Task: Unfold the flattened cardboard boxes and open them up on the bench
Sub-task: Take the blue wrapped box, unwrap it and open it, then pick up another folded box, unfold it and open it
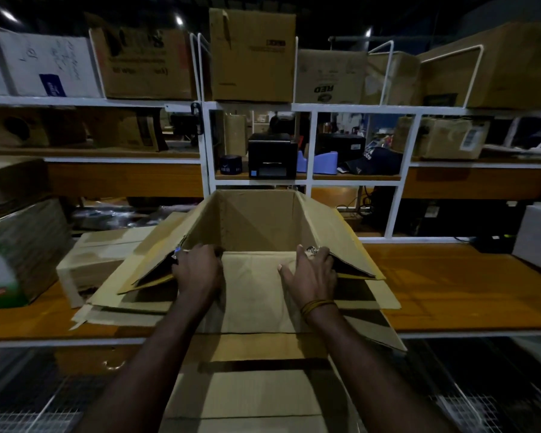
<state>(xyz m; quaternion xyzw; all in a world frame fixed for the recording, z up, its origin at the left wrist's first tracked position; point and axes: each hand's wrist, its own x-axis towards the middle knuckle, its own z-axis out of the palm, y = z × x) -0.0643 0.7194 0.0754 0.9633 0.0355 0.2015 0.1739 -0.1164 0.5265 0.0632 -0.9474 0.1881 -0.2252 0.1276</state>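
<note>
Cardboard box [256,220]: one, opened into a rectangular tube, on the orange bench [450,292], centred in front of the white shelving. Open mouth turned toward the camera and slightly up; long axis running from the near edge of the bench toward the shelving. Far wall upright; left and right walls slanted outward. Near flap [253,295] folded down flat toward the camera, over the bench edge.

Left hand [197,270]: fingers curled over the near edge of the left wall, gripping it at the corner.

Right hand [310,273]: fingers curled over the near edge of the right wall; thumb spread inward, resting on the near flap. Band of thin cords [317,306] on the right wrist.

Flattened cardboard [122,307]: under and left of the opened box, lying on the bench; exact count of sheets not determinable. Second brown box [88,264] just behind it on the left. Carton with green print [13,260] at far left.

Middle shelf, behind the box: one black label printer [272,156], one blue tape dispenser [317,162], one dark cap [375,160], one black tape roll [230,165].

Top shelf: several closed cartons [252,54], separated by white wire dividers.
</note>
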